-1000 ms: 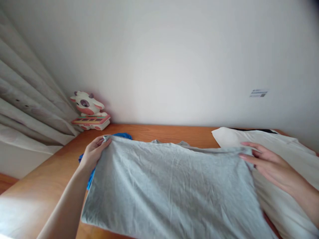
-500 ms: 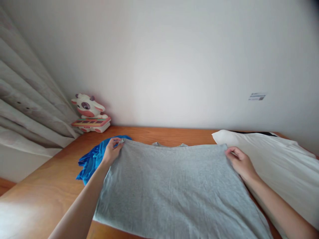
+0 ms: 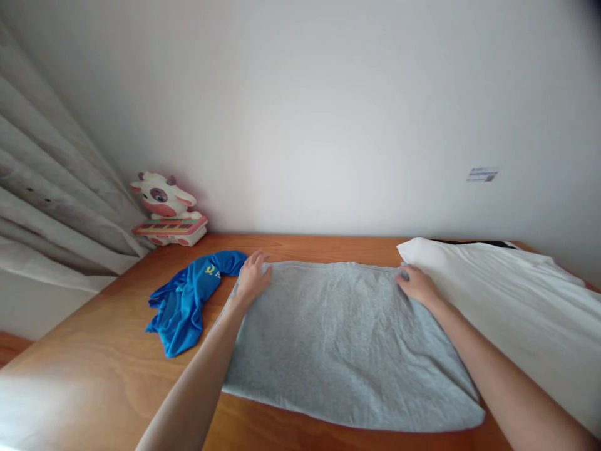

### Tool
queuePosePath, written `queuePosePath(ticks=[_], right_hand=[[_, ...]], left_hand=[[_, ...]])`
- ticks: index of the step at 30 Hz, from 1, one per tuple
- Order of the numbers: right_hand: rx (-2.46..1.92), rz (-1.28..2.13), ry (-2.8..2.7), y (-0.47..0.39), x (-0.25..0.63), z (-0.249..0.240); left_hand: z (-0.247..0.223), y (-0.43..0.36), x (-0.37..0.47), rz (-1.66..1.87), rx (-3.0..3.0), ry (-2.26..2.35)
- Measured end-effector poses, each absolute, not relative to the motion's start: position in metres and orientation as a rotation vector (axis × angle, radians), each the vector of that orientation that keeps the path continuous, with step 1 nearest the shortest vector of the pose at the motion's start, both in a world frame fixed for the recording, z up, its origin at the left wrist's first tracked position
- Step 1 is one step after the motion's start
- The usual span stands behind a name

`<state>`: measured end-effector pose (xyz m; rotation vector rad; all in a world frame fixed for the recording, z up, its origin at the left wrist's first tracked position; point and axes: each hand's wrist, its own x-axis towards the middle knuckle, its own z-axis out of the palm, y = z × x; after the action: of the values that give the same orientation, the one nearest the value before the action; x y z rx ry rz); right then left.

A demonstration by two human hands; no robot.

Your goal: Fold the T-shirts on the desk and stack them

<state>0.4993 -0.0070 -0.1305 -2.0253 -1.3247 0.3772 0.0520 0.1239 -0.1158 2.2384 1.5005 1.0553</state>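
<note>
A grey T-shirt (image 3: 323,338) lies folded over on the wooden table, its far edge fairly straight and its surface lightly creased. On its far left corner rests my left hand (image 3: 252,279), open, with fingers stretched out and apart. My right hand (image 3: 417,285) touches the far right corner, thumb and fingers slightly apart around a small bump of cloth. Left of the grey shirt is a crumpled blue garment (image 3: 188,300) with a small yellow and white print. To the right, a white garment (image 3: 507,307) is spread out, partly hidden by my right forearm.
The wooden table (image 3: 94,338) meets a pale wall (image 3: 319,125) at the back. A cow-shaped toy keyboard (image 3: 171,216) stands in the far left corner beside a light curtain (image 3: 56,188). Something black (image 3: 474,243) shows behind the white garment.
The raised edge of the grey T-shirt has come down onto the table. Both hands have moved inward, and the left has let go. More of the blue garment shows.
</note>
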Motion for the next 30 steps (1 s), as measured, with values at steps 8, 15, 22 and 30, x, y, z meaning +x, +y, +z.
queuePosePath(ticks=[8, 15, 22, 30], right_hand=[[-2.066, 0.281, -1.472, -0.069, 0.466, -0.104], [-2.155, 1.023, -1.142, -0.202, 0.494, -0.100], [-1.610, 1.062, -0.896, -0.213, 0.477, -0.090], [-1.743, 1.171, -1.159, -0.219, 0.482, -0.089]], left_hand=[[-0.120, 0.021, 0.113, 0.656, 2.698, 0.981], [-0.140, 0.012, 0.099, 0.653, 2.651, 1.073], [-0.141, 0.014, 0.101, 0.670, 2.652, 1.070], [-0.139, 0.015, 0.100, 0.678, 2.642, 1.044]])
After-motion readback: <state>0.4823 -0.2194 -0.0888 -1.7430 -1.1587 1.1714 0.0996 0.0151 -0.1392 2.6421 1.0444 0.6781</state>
